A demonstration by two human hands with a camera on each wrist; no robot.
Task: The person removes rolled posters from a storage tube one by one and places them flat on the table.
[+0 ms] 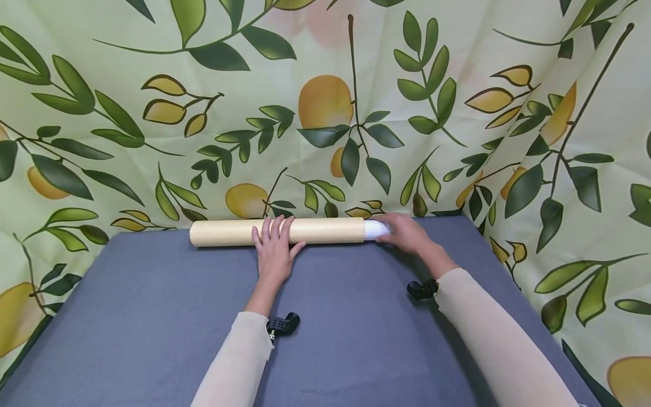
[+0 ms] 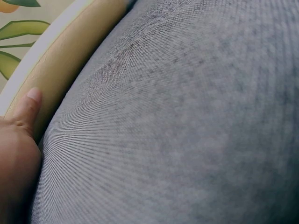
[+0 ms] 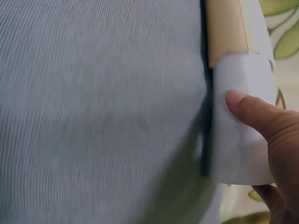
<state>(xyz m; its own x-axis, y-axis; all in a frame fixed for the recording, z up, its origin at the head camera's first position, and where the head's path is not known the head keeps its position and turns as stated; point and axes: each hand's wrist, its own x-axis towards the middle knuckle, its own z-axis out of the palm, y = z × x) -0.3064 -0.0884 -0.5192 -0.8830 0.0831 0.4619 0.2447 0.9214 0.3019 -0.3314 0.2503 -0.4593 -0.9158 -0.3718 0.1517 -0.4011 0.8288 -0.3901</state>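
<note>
A long beige cardboard tube (image 1: 330, 231) lies across the far side of the table, with a white paper roll (image 1: 374, 230) sticking out of its right end. My left hand (image 1: 274, 249) rests on the tube left of its middle, fingers spread over the top; in the left wrist view its thumb (image 2: 29, 112) lies along the near side. At the right end, my right hand (image 1: 404, 232) grips the white roll. Its thumb (image 3: 247, 109) presses on the near face in the right wrist view, while the other fingers are mostly hidden behind the roll.
Blue-grey cloth covers the table (image 1: 346, 316). Behind the tube and on the right hangs a curtain (image 1: 325, 51) printed with leaves and fruit, close to the table's far edge. Black devices (image 1: 283, 324) are strapped to both wrists, below pale sleeves.
</note>
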